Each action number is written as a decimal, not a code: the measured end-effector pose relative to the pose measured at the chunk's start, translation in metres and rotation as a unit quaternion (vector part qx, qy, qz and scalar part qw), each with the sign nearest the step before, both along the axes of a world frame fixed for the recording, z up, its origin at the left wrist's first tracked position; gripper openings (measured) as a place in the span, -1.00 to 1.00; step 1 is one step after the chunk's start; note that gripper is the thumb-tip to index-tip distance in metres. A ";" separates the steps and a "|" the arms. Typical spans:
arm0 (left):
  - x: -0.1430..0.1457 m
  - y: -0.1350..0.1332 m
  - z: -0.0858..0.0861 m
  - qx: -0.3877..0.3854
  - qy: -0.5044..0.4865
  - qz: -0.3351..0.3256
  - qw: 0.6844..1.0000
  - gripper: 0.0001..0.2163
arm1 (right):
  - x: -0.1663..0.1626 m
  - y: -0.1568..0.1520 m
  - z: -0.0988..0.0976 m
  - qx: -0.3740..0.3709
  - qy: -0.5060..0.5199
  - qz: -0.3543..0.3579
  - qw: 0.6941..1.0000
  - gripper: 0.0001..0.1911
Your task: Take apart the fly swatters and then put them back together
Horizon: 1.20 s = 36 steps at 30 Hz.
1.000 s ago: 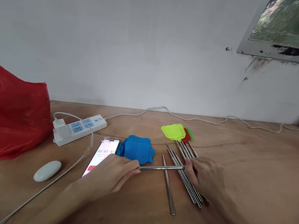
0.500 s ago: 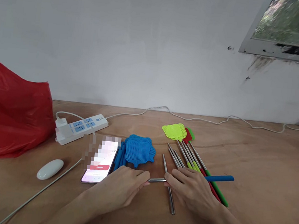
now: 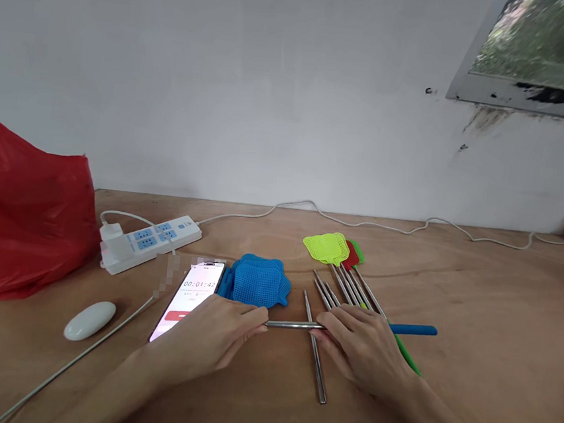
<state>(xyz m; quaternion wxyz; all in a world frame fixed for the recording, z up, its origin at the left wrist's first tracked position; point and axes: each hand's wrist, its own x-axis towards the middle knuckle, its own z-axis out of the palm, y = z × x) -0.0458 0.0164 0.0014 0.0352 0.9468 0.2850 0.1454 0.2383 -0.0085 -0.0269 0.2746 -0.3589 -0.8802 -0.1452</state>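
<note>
My left hand (image 3: pixel 230 326) is closed around the left end of a shiny metal fly swatter rod (image 3: pixel 292 324). My right hand (image 3: pixel 360 341) grips the same rod farther right, and its blue handle (image 3: pixel 414 330) sticks out beyond that hand. The rod lies level between both hands, and its left tip is hidden by my left fingers. Beneath it, a loose metal rod (image 3: pixel 319 375) crosses on the table. Blue mesh swatter heads (image 3: pixel 258 284) are stacked just beyond my left hand. Several more bare metal rods (image 3: pixel 327 292) lie beyond my right hand.
Swatters with yellow (image 3: pixel 327 247), red (image 3: pixel 352 257) and green heads lie at centre right. To the left are a phone (image 3: pixel 199 290) showing a timer, a white mouse (image 3: pixel 90 321), a power strip (image 3: pixel 152 239) and a red plastic bag (image 3: pixel 26 220). A cable (image 3: pixel 68 360) runs along the front left.
My hands have moved slightly farther apart and away from me, and more bare metal rod shows between them. Both hands keep hold of the rod.
</note>
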 end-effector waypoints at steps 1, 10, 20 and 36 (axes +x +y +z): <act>-0.006 0.005 0.001 0.000 0.001 0.006 1.000 -0.71 | 0.004 0.002 -0.001 -0.008 0.007 -0.018 1.000 -0.76; -0.031 0.022 0.008 -0.053 -0.022 0.114 0.992 -0.76 | 0.044 0.025 -0.008 -0.133 -0.019 -0.311 0.941 -0.89; -0.014 0.009 -0.004 0.011 0.076 0.103 0.992 -0.68 | 0.038 0.021 -0.012 -0.137 -0.002 -0.280 0.950 -0.88; 0.036 -0.037 -0.005 -0.060 0.207 0.141 0.966 -0.74 | 0.021 0.005 -0.003 -0.004 0.063 -0.057 0.996 -0.60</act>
